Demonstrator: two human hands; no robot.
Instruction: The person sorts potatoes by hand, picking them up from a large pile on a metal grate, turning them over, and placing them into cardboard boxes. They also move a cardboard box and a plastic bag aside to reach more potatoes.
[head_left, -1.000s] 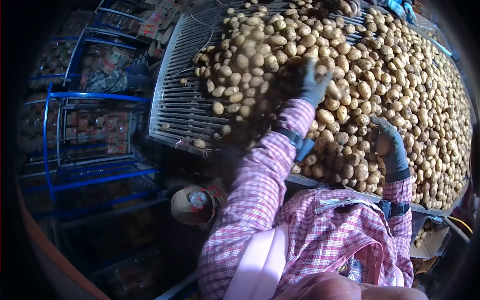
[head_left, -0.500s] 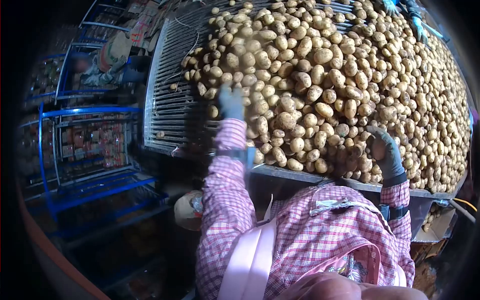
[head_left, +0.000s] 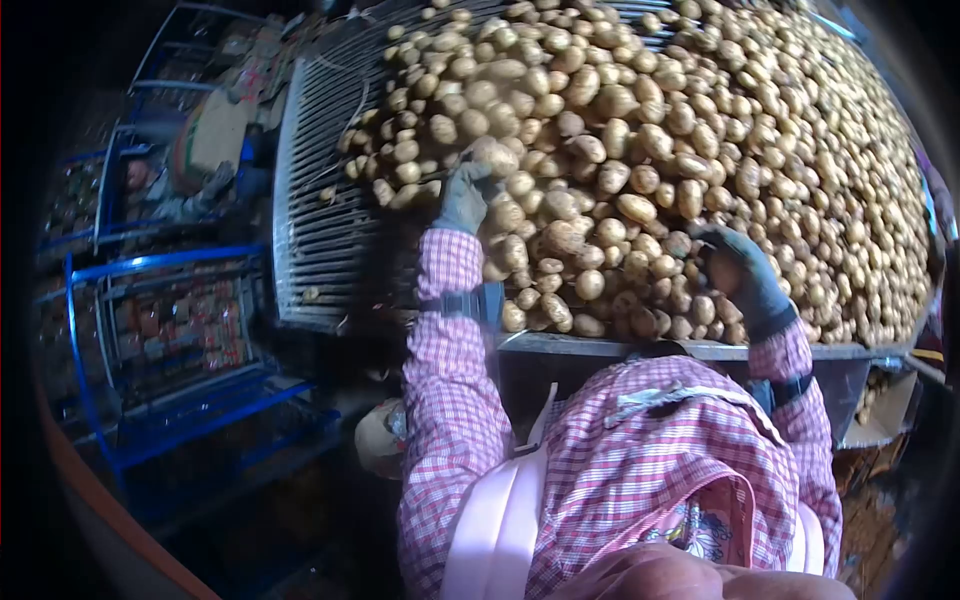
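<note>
Left hand [head_left: 466, 197], gloved, curls around a potato [head_left: 494, 155] at the heap's left edge; its long axis seems left-right. Right hand [head_left: 738, 275] looks loosely cupped over potatoes [head_left: 640, 205] nearer right.

Our left hand [head_left: 463, 197], gloved, reaches far with fingers curled; our right hand [head_left: 738, 272], gloved, lifts nearer, fingers bent, palm facing us.

Heavy fisheye warp, black vignette round the edges. Potatoes [head_left: 640, 150] sunlit and bright, left racks [head_left: 170, 330] dim, slightly soft throughout.
</note>
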